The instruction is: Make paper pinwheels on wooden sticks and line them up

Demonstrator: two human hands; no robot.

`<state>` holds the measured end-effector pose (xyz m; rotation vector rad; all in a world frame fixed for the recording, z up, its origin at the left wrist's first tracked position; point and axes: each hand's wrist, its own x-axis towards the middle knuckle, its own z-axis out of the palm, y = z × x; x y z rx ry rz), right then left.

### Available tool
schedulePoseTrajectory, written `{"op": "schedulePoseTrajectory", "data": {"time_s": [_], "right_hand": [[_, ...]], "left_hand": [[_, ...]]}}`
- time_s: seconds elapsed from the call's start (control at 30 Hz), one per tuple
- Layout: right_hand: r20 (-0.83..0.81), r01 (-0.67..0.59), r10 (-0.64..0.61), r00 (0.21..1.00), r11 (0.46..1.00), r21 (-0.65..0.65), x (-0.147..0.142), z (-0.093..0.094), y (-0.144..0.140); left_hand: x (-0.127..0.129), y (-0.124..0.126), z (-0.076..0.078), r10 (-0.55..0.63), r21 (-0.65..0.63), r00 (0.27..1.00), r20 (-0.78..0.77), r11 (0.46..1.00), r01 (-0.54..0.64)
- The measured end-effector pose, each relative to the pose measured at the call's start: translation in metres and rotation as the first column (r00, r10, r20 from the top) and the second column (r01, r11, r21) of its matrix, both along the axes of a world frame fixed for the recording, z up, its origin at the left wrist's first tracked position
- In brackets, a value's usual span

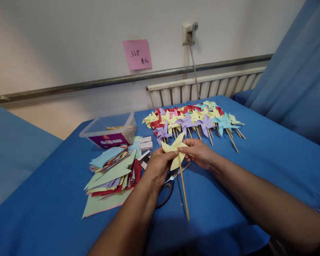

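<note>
A pale yellow paper pinwheel is held up between my two hands, its thin wooden stick slanting down toward me. My left hand is closed on the pinwheel's left side, thumb near the centre. From the right, my right hand pinches it close to where the stick meets the paper. The fingers behind the paper are hidden. Below the hands lie scissors with dark handles, partly covered by my left hand and wrist.
Many finished pinwheels in several colours lie at the back. To the left are a stack of coloured paper, a clear plastic box with sticks, and small white boxes. A blue cloth covers the table; a radiator stands behind.
</note>
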<state>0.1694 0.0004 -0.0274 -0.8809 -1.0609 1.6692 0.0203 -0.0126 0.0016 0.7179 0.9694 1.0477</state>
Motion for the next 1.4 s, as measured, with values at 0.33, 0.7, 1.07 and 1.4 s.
{"op": "schedulePoseTrajectory", "data": {"time_s": [0.33,0.7,1.07,1.4], "right_hand": [[-0.019,0.029,-0.028,0.999,0.999,0.032,-0.0018,0.0001,-0.0012],[-0.012,0.012,-0.011,1.000,0.999,0.036,-0.0013,0.0002,-0.0024],[-0.012,0.023,-0.023,1.000,0.999,0.037,-0.0032,-0.0049,0.0003],[-0.034,0.017,-0.016,0.999,0.999,0.038,-0.0030,-0.0060,0.0011]], "left_hand": [[-0.0024,0.0013,0.0001,-0.061,0.055,0.998,0.014,0.997,0.060],[-0.0043,0.0026,-0.0061,-0.024,0.060,1.000,-0.010,0.998,0.024],[-0.0022,0.0019,-0.0059,0.014,0.052,0.999,-0.047,0.999,-0.012],[-0.0022,0.0018,-0.0043,-0.005,0.045,1.000,-0.017,0.999,0.006]]}}
